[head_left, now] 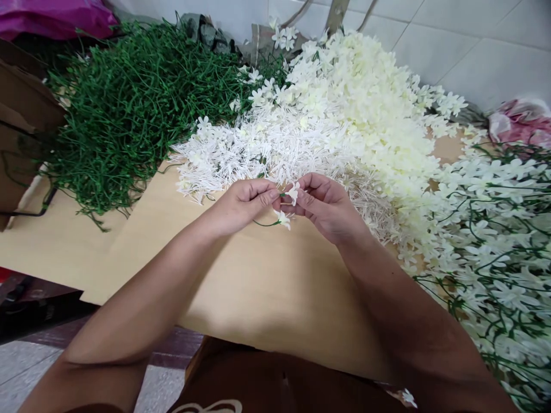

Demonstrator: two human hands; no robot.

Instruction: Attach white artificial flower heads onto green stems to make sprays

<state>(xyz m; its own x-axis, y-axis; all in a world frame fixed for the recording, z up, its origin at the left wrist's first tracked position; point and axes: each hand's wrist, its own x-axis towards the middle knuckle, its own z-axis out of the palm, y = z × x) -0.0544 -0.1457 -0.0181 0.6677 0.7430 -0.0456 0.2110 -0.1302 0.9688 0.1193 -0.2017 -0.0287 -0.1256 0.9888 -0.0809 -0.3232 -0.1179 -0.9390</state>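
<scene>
Over the middle of the board, my left hand (247, 202) pinches a thin green artificial stem (266, 223). One white flower (283, 219) sits on a branch of that stem, hanging just below my fingers. My right hand (329, 205) is closed on a second white artificial flower (293, 194), held by thumb and fingers against the green stem tip. The two hands nearly meet there. Just behind them lies a heap of white stamens (258, 146), mixed with loose petals. Fingers partly hide where flower and stem join.
A big pile of green stems (142, 103) lies at the back left. Cream-white petals (365, 97) are heaped at the back right. Flowers on green stems (495, 258) spread along the right. A cardboard box (26, 126) stands at the left, and brown board (258, 287) covers the tabletop.
</scene>
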